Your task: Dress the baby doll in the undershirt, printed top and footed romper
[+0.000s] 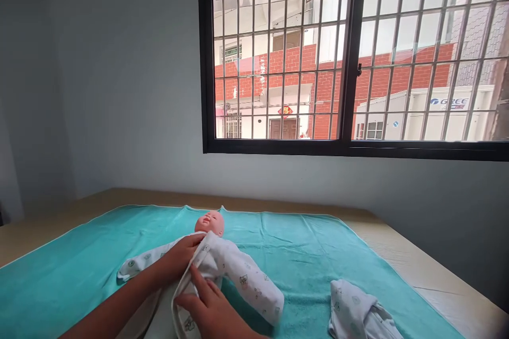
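A baby doll (pixel 211 221) lies on its back on a turquoise blanket, its bare head toward the wall. It wears a white printed baby shirt (pixel 250 282) with both long sleeves spread out to the sides. My left hand (pixel 186 254) is closed at the shirt's chest just below the neck, its fingertips partly hidden by the front flap. Lower down, my right hand (pixel 217 304) has its thumb and fingers closed on the trimmed edge of that flap. The doll's lower body is hidden behind my hands and the cloth.
The turquoise blanket (pixel 302 254) covers most of a wooden table (pixel 401 254). To the right lies a crumpled white printed garment (pixel 358 310). Behind the table are a grey wall (pixel 131 90) and a barred window (pixel 278 63) with a black frame.
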`<action>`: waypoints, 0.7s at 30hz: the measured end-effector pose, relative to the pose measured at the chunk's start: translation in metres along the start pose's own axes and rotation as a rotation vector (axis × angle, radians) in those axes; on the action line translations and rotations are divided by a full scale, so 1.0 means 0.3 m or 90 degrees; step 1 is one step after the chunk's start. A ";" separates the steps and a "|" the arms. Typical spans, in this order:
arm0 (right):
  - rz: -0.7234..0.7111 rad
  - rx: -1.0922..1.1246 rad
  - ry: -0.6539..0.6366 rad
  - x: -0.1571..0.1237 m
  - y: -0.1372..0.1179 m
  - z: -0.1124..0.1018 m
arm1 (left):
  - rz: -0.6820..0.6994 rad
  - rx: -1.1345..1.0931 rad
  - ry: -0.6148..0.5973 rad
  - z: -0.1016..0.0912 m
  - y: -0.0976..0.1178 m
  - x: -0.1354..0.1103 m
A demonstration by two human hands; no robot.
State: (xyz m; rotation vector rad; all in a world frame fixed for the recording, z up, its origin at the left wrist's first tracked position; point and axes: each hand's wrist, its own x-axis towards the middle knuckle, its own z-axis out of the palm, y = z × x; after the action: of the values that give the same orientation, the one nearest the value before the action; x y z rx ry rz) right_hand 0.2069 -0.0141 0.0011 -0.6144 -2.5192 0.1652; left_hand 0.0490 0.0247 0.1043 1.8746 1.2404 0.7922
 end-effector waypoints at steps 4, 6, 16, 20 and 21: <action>-0.061 -0.186 0.064 -0.005 -0.002 0.069 | -0.001 0.077 0.005 0.016 -0.026 -0.005; -0.091 -0.258 0.122 -0.002 -0.008 0.098 | 0.026 0.202 0.026 0.035 -0.037 -0.011; -0.115 -0.318 0.330 -0.011 0.007 0.117 | -0.089 0.566 0.201 -0.024 -0.058 -0.025; -0.154 -0.307 0.385 -0.003 0.004 0.135 | -0.081 0.578 0.238 -0.064 -0.129 -0.041; -0.171 -0.306 0.426 0.005 -0.003 0.154 | -0.074 0.559 0.243 -0.071 -0.147 -0.046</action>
State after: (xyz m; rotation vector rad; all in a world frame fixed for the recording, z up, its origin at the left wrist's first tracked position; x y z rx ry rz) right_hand 0.1809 -0.0138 -0.0372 -0.4041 -1.9451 -0.6545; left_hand 0.0060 0.0285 0.0773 2.3394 2.1701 0.5944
